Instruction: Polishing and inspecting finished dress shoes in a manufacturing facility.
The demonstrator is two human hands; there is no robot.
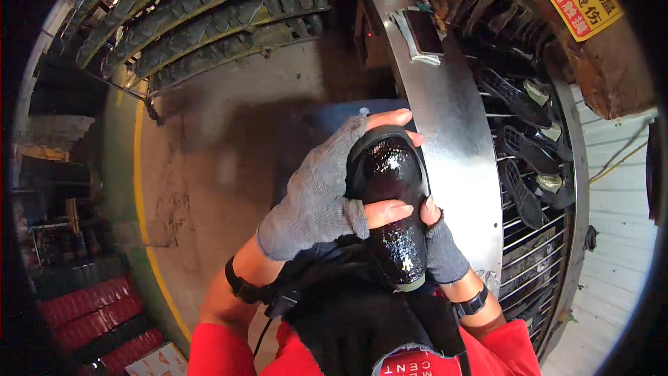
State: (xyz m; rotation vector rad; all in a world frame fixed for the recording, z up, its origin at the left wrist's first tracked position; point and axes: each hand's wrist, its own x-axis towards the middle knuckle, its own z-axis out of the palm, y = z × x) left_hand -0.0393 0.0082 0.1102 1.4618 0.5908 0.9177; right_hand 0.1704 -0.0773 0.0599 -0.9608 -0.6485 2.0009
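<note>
Between my two hands is a black shoe [393, 167] with a shiny, wet-looking face turned up. A dull dark rim edges its far end, and a grey-green tip shows at its near end. My left hand [327, 184], in a grey fingerless glove, closes round it from the left. Its thumb lies across the shoe's middle, and its fingertips reach over the far end. From the right side my right hand [445, 247], also gloved in grey, grips the shoe with the thumb against its edge. The other right fingers are hidden beneath it.
A metal worktop [452, 146] runs along the right, with a dark flat object [424, 31] on a cloth. Beyond it a barred rack [532, 237] carries several black shoe soles [532, 150]. Shelves of shoes [229, 21] stand far left; red and black stacked items [97, 306] lie lower left.
</note>
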